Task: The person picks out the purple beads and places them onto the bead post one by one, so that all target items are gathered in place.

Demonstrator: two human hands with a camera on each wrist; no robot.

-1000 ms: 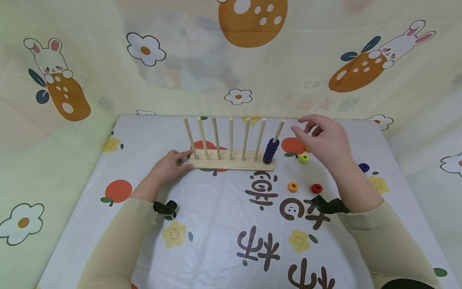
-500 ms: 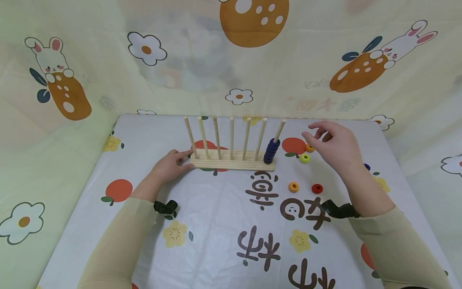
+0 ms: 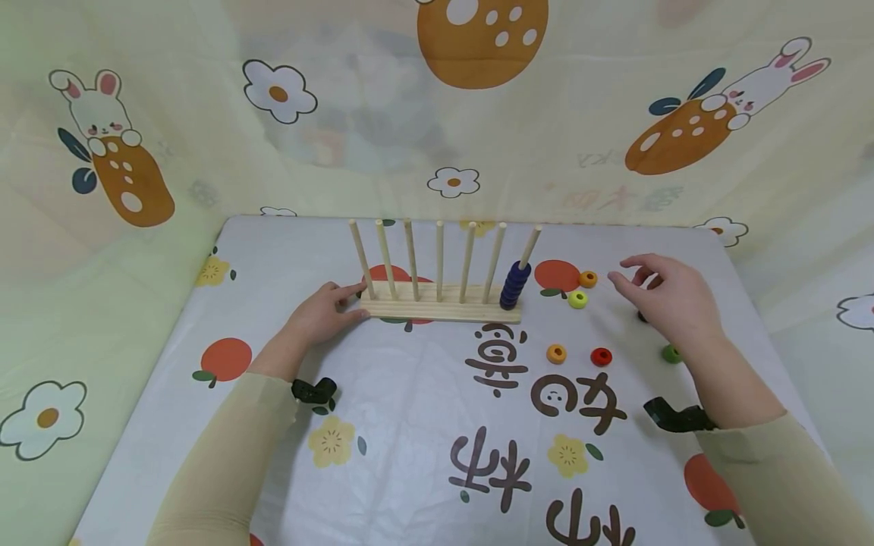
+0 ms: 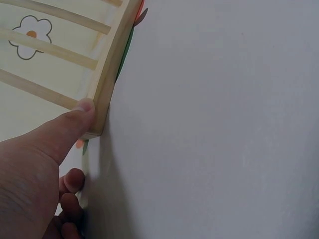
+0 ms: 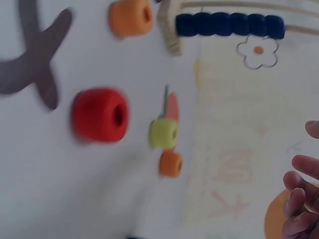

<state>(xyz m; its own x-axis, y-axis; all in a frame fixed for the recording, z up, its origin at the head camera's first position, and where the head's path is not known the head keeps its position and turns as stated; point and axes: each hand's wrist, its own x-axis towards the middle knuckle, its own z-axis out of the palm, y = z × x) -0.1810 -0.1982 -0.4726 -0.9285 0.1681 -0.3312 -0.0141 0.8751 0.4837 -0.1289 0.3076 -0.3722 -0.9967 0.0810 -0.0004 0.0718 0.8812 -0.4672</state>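
Observation:
A wooden peg rack point(image 3: 440, 311) with several upright dowels stands toward the back of the table. Dark blue beads point(image 3: 515, 285) are stacked on its rightmost dowel; the other dowels are bare. My left hand point(image 3: 317, 315) pinches the left end of the base, thumb in front and index finger behind. The left wrist view has the thumb point(image 4: 75, 119) pressed on the base end. Out to the right, my right hand point(image 3: 672, 299) hovers with loosely curved fingers and holds nothing. Partly hidden beneath it is a dark bead point(image 3: 642, 316), and a green bead point(image 3: 671, 353) lies by the wrist.
Loose beads lie right of the rack: orange point(image 3: 588, 279), lime point(image 3: 577, 299), yellow-orange point(image 3: 556, 353) and red point(image 3: 602, 356). A printed white cloth point(image 3: 396, 455) covers the table. Behind it rises a patterned curtain point(image 3: 369, 136).
My right hand has moved away from the rack, rightward and toward the front, uncovering the orange bead and the green one. The left hand and the rack stay in place.

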